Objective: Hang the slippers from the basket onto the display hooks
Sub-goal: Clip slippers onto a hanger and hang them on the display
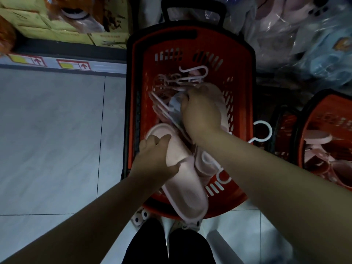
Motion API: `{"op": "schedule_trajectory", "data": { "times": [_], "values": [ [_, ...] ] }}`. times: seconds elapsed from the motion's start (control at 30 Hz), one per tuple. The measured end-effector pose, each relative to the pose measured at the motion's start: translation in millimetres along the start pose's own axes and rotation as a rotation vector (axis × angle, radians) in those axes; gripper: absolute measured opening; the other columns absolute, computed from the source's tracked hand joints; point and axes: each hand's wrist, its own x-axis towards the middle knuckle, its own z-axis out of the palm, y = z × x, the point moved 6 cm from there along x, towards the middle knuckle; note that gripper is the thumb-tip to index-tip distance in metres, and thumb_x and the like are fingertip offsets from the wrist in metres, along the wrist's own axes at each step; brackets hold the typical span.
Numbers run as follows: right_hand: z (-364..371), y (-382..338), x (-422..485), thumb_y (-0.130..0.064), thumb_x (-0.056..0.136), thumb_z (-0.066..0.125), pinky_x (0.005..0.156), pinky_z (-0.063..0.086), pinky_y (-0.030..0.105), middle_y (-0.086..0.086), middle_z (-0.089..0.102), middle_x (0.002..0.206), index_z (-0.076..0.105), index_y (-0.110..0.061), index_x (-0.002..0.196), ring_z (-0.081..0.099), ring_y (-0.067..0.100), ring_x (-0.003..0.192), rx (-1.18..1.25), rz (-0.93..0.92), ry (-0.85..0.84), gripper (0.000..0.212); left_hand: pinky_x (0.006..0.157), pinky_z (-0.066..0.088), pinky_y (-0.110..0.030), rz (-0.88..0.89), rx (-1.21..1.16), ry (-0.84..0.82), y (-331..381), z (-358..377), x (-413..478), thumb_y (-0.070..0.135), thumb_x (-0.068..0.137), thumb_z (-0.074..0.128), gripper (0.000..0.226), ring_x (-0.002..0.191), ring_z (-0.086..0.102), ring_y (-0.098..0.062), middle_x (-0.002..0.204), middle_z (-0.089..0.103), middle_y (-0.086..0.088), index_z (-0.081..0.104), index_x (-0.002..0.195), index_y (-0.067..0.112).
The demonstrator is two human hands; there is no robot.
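The person's left hand (158,155) grips a pale pink slipper (186,191) across its middle, fingers curled over the far edge and thumb pressed on the near side; the slipper lies slantwise over the near left corner of the red basket (190,38), its lower end jutting past the rim towards the person's feet. The right hand (201,113) reaches deeper into the basket, back of the hand to the camera and fingers curled downward into a tangle of white hangers (192,74) beside a small grey-blue piece (176,103); whether it pinches a hanger or that piece cannot be told, since the fingertips are hidden. A second pink slipper (223,107) lies just under and beyond that hand against the basket's right wall; another white hanger (263,130) hooks over the right rim. Further out stand a second red basket (323,119) holding more pink goods, bagged slippers (314,44) at the upper right, cardboard boxes (47,25) on a low shelf at the upper left, and grey floor tiles (57,130). The step in hand looks like the pick-up: gathering one slipper and sorting out its hanger or its mate; no display hooks are in view, so the next move likely calls for freeing a hanger from the tangle, lifting the pair clear and turning to the hooks.
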Motion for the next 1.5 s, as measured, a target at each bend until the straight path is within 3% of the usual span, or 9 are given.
{"op": "schedule_trajectory", "data": {
  "times": [0.17, 0.27, 0.4, 0.63, 0.77, 0.97, 1.13, 1.27, 1.5],
  "values": [
    [13.3, 7.6, -0.1, -0.034, 0.095, 0.046, 0.072, 0.036, 0.025, 0.009, 0.061, 0.107, 0.060, -0.008, 0.109, 0.056, 0.025, 0.103, 0.101, -0.063, -0.453, 0.033, 0.100, 0.032, -0.033, -0.013, 0.023, -0.043, 2.8, 0.1, 4.2, 0.044, 0.082, 0.064, 0.081, 0.129, 0.021, -0.025, 0.142, 0.028, -0.006, 0.019, 0.147, 0.024],
    [27.7, 4.9, -17.1, -0.039, 0.090, 0.054, 0.064, 0.039, 0.025, 0.004, 0.059, 0.091, 0.057, -0.013, 0.091, 0.057, 0.023, 0.091, -0.206, -0.162, -0.583, 0.027, 0.095, 0.033, -0.031, -0.013, 0.004, -0.029, 5.2, 0.3, 5.5, 0.044, 0.082, 0.064, 0.075, 0.125, 0.023, -0.023, 0.137, 0.032, -0.006, 0.026, 0.144, 0.027],
    [46.2, 3.1, -31.1, -0.008, 0.096, 0.039, 0.079, 0.044, 0.034, 0.011, 0.056, 0.125, 0.041, -0.007, 0.132, 0.055, 0.026, 0.112, -0.263, -0.126, -0.486, 0.037, 0.096, 0.035, -0.035, -0.034, 0.019, -0.020, 4.8, 3.9, 7.5, 0.046, 0.083, 0.062, 0.075, 0.126, 0.024, -0.024, 0.139, 0.032, -0.006, 0.024, 0.145, 0.026],
    [17.0, 12.7, -8.0, -0.002, 0.095, 0.039, 0.068, 0.028, 0.018, 0.013, 0.060, 0.113, 0.061, -0.001, 0.110, 0.056, 0.017, 0.094, 0.166, -0.048, -0.082, 0.027, 0.099, 0.033, -0.034, -0.016, 0.039, -0.030, 2.3, 5.5, 5.8, 0.045, 0.084, 0.060, 0.078, 0.127, 0.024, -0.024, 0.143, 0.029, -0.005, 0.019, 0.147, 0.024],
    [-36.0, 9.5, 18.3, -0.001, 0.094, 0.042, 0.077, 0.043, 0.027, 0.017, 0.063, 0.105, 0.065, 0.001, 0.105, 0.059, 0.025, 0.095, 0.520, -0.044, 0.224, 0.026, 0.099, 0.034, -0.036, -0.021, 0.037, -0.029, 2.3, 5.6, 5.4, 0.047, 0.084, 0.060, 0.078, 0.128, 0.024, -0.025, 0.143, 0.029, -0.005, 0.019, 0.147, 0.024],
    [-23.7, 43.4, 38.5, -0.008, 0.095, 0.046, 0.090, 0.043, 0.020, 0.007, 0.056, 0.128, 0.057, -0.010, 0.126, 0.054, 0.016, 0.112, 0.649, 0.089, -0.067, 0.033, 0.100, 0.033, -0.038, -0.034, 0.054, -0.043, 4.9, 4.1, 6.4, 0.050, 0.083, 0.059, 0.079, 0.128, 0.024, -0.026, 0.144, 0.028, -0.007, 0.020, 0.146, 0.024],
    [-34.9, 106.2, -15.8, -0.018, 0.084, 0.058, 0.093, 0.032, 0.033, 0.018, 0.046, 0.128, 0.052, -0.008, 0.124, 0.044, 0.033, 0.116, 0.097, 0.215, 0.259, 0.042, 0.101, 0.032, -0.039, -0.021, 0.056, -0.049, 4.7, 3.0, 4.4, 0.049, 0.084, 0.059, 0.079, 0.129, 0.022, -0.025, 0.144, 0.028, -0.008, 0.019, 0.147, 0.024],
    [-21.0, 150.9, -58.5, -0.023, 0.083, 0.064, 0.104, 0.032, 0.043, 0.019, 0.022, 0.147, 0.021, -0.004, 0.144, 0.027, 0.035, 0.131, 0.025, 0.456, 0.167, 0.077, 0.101, 0.033, -0.040, -0.025, 0.053, -0.043, 5.8, 3.0, 4.1, 0.051, 0.084, 0.058, 0.079, 0.130, 0.024, -0.028, 0.144, 0.028, -0.010, 0.020, 0.147, 0.023],
    [4.1, 171.7, -70.5, 0.001, 0.085, 0.053, 0.086, 0.039, 0.036, 0.025, 0.041, 0.124, 0.045, 0.004, 0.119, 0.046, 0.037, 0.108, 0.124, 0.456, 0.066, 0.036, 0.099, 0.036, -0.036, -0.027, -0.007, -0.035, 5.8, 4.9, 3.4, 0.055, 0.083, 0.059, 0.080, 0.130, 0.032, -0.028, 0.142, 0.029, -0.010, 0.022, 0.147, 0.023]
  ]
}}
